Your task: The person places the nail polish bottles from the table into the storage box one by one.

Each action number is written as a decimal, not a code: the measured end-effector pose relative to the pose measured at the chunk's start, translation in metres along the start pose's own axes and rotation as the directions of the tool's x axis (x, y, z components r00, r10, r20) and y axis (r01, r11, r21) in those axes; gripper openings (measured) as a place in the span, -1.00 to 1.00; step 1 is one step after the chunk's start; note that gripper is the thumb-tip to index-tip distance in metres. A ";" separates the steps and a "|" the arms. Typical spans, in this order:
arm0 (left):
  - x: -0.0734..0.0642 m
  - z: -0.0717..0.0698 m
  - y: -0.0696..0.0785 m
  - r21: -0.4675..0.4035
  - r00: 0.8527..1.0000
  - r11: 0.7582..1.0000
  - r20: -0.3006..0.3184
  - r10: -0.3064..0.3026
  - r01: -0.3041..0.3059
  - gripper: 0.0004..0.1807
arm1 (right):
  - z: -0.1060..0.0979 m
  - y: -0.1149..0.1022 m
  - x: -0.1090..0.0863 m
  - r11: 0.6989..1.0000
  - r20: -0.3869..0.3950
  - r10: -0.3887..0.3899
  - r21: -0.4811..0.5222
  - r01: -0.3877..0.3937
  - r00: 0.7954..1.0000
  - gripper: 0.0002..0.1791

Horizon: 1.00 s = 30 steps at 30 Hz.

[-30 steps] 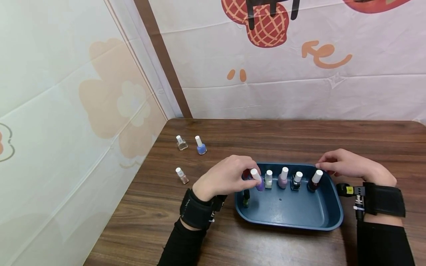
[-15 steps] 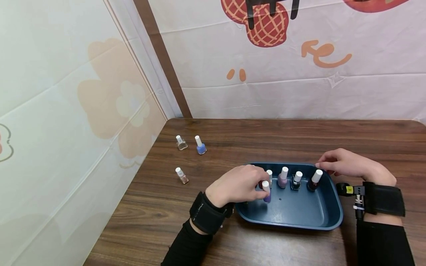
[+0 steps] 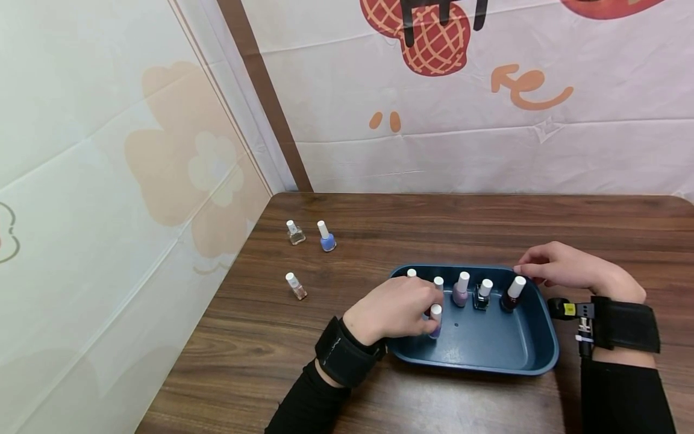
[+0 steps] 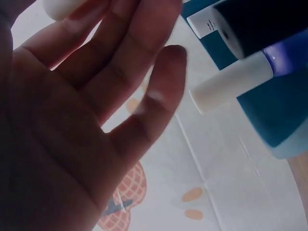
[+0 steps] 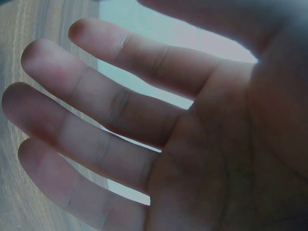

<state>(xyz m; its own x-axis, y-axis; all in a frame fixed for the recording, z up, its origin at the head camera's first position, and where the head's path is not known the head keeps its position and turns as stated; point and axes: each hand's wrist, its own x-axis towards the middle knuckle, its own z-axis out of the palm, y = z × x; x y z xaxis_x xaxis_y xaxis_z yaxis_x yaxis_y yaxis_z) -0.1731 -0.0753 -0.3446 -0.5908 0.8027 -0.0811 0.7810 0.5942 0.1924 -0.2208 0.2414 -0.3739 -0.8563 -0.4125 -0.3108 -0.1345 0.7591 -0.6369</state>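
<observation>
My left hand is over the left part of the blue tray, its thumb and index finger pinching a purple nail polish bottle by the white cap. The bottle is upright, its body partly hidden by the thumb. In the left wrist view a white cap shows near the fingers, and a black cap and another purple-blue bottle lie beyond the little finger. My right hand rests by the tray's back right corner, its fingers loosely extended and holding nothing in the right wrist view.
Along the tray's back stand a lilac bottle, a black bottle and a dark red bottle. On the table to the left are a clear bottle, a blue bottle and a pinkish bottle.
My left hand has carried the purple bottle toward me and slightly right, and down into the tray. A white cap at the back left has come into sight. The right hand has stayed still.
</observation>
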 end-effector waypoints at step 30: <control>-0.002 0.006 0.003 0.004 0.998 0.999 0.056 -0.035 0.035 -0.67 | 0.000 -0.001 0.000 1.000 0.002 0.006 0.006 -0.006 1.000 -0.63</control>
<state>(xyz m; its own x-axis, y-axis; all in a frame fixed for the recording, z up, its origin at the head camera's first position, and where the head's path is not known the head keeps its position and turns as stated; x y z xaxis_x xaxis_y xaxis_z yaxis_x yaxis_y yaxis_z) -0.1678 -0.0747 -0.3500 -0.6053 0.7832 -0.1422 0.7608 0.6218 0.1858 -0.2204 0.2405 -0.3734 -0.8561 -0.4091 -0.3159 -0.1264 0.7583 -0.6396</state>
